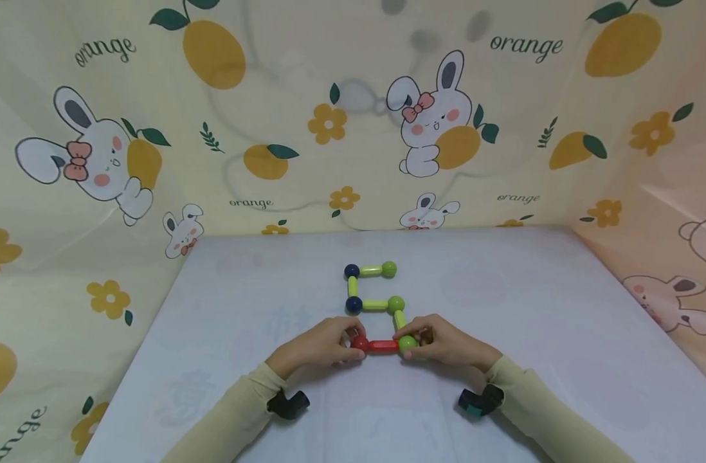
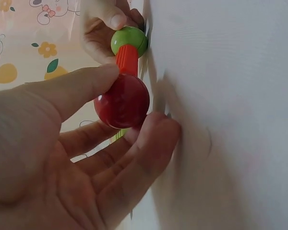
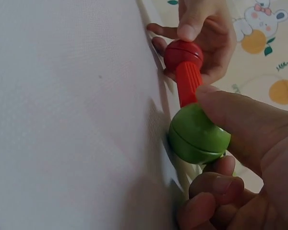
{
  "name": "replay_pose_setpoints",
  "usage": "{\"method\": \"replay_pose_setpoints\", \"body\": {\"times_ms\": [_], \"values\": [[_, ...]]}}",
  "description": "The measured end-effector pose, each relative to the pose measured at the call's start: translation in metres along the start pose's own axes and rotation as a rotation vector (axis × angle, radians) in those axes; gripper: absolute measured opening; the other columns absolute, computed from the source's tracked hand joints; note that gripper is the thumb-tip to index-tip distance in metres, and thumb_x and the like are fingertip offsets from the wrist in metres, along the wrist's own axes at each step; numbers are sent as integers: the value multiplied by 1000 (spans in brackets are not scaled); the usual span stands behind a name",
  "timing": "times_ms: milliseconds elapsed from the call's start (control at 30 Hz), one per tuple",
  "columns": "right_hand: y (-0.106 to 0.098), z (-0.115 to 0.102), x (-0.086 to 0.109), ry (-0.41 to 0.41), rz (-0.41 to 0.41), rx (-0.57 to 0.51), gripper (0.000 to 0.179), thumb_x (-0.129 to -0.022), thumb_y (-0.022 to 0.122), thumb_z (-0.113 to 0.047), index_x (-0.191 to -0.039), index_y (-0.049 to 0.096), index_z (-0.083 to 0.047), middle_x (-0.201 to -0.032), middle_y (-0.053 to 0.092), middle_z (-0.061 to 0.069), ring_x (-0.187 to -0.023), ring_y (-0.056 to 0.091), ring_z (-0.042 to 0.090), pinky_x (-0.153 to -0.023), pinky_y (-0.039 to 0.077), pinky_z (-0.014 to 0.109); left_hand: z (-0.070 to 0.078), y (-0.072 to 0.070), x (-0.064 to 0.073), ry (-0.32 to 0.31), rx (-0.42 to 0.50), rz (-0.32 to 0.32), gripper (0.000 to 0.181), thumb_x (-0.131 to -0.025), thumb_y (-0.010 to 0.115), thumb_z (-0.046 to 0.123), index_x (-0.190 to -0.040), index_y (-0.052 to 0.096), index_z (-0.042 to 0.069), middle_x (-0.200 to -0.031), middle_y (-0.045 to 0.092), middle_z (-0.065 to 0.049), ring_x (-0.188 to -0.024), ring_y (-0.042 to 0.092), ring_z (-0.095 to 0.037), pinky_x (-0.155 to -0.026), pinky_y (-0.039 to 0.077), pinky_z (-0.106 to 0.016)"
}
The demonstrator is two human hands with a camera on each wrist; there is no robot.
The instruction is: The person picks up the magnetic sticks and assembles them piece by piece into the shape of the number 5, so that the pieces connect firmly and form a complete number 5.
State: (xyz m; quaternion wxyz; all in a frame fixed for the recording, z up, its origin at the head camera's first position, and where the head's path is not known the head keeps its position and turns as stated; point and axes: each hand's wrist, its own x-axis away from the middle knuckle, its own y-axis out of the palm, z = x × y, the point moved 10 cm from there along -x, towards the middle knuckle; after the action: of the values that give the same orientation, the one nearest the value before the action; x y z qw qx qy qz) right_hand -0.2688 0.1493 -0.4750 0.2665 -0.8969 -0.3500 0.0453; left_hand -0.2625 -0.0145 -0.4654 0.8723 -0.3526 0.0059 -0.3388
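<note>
My left hand (image 1: 324,344) pinches a red ball (image 2: 122,101) between thumb and fingers. A ribbed red rod (image 1: 383,346) runs from it to a green ball (image 3: 200,134), which my right hand (image 1: 450,346) holds by thumb and fingers. From that ball a yellow-green rod (image 1: 400,319) leads away to another green ball (image 1: 396,304). Beyond it the chain goes on: a yellow-green rod (image 1: 376,305), a navy ball (image 1: 353,305), an upright-running rod (image 1: 352,287), a second navy ball (image 1: 352,271), then a rod (image 1: 371,271) ending in a green ball (image 1: 389,269).
The pieces lie on a table with a white cover (image 1: 243,276). Behind and at both sides hangs a cloth (image 1: 307,77) printed with rabbits, oranges and flowers. Dark straps, the left one (image 1: 289,405) and the right one (image 1: 481,400), sit at the sleeve cuffs.
</note>
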Motion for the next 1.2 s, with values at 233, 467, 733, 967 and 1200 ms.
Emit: {"method": "replay_pose_setpoints", "body": {"times_ms": [233, 467, 733, 967, 1200], "values": [[0, -4, 1, -33, -28, -3, 37, -91, 76, -20, -126, 70, -8, -103, 64, 3, -77, 46, 7, -67, 40, 20, 0, -3, 0, 18, -37, -5, 27, -90, 77, 18, -113, 63, 17, -107, 66, -5, -83, 58, -13, -66, 50, -24], [0, -4, 1, -33, -15, 7, 37, -92, 75, -20, -127, 70, -8, -101, 62, 2, -77, 46, 7, -67, 39, 20, -2, -2, 0, 7, -13, -17, 26, -90, 76, 17, -112, 62, 17, -107, 65, -6, -68, 59, -13, -59, 51, -25], [2, -3, 3, -28, -23, 5, 37, -92, 75, -20, -127, 69, -8, -103, 63, 4, -76, 47, 6, -66, 40, 19, -5, 1, 1, -5, 5, -36, 28, -90, 76, 17, -114, 61, 17, -107, 64, -6, -69, 59, -14, -59, 52, -28], [0, 2, 2, 10, 12, -15, 34, -95, 71, -20, -127, 69, -7, -96, 62, 3, -74, 49, 8, -65, 43, 20, -7, 0, 2, -1, -63, -31, 23, -94, 72, 25, -115, 63, 20, -105, 66, -1, -80, 59, -11, -68, 51, -25], [-15, 0, -1, 34, 82, -17, 30, -101, 62, -20, -127, 68, -6, -91, 61, 8, -77, 54, 12, -65, 46, 22, -8, -16, 5, 1, -45, -22, 25, -101, 62, 28, -122, 62, 14, -105, 68, -3, -79, 64, -14, -70, 53, -28]]}}
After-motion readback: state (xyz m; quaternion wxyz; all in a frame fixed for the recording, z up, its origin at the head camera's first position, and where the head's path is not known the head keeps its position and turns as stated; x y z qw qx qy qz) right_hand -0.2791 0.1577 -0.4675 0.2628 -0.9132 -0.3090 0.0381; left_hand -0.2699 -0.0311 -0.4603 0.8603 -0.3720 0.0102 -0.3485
